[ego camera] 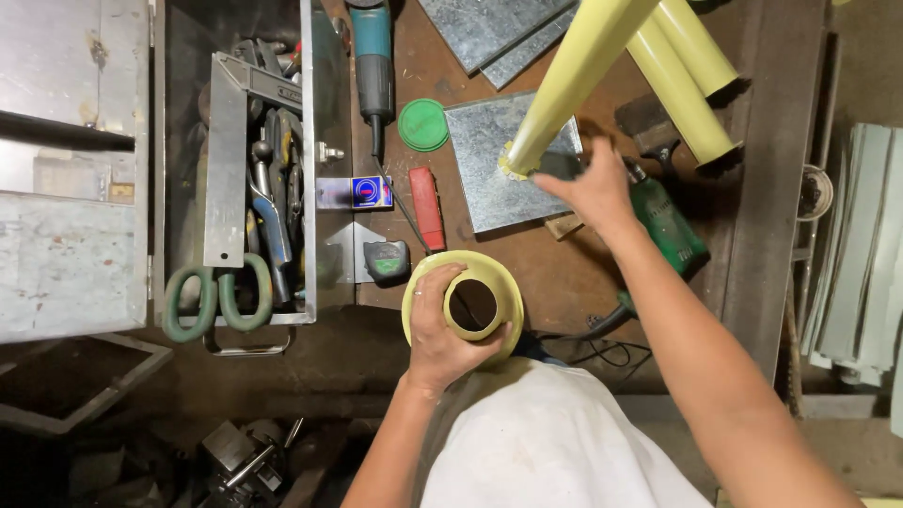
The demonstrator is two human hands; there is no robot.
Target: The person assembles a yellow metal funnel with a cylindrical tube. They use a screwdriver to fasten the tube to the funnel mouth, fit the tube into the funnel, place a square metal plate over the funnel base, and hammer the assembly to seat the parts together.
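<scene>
Hands occupy the workbench [583, 282] centre. Left hand [442, 329] is closed around a yellow flanged ring [503, 287], thumb hooked inside its bore, held at the person's chest, at 6 o'clock. Right hand [593, 188] reaches toward 12 o'clock and touches the base of a long yellow tube [574, 75] standing on a galvanised sheet [494, 183]; whether its fingers grip cannot be told. Two more yellow tubes [691, 80] lie at 1 o'clock. Green lid [423, 124] and red marker [428, 207] sit at 11 o'clock. Open toolbox [315, 188] with green-handled shears [216, 292] lies at 9 o'clock.
</scene>
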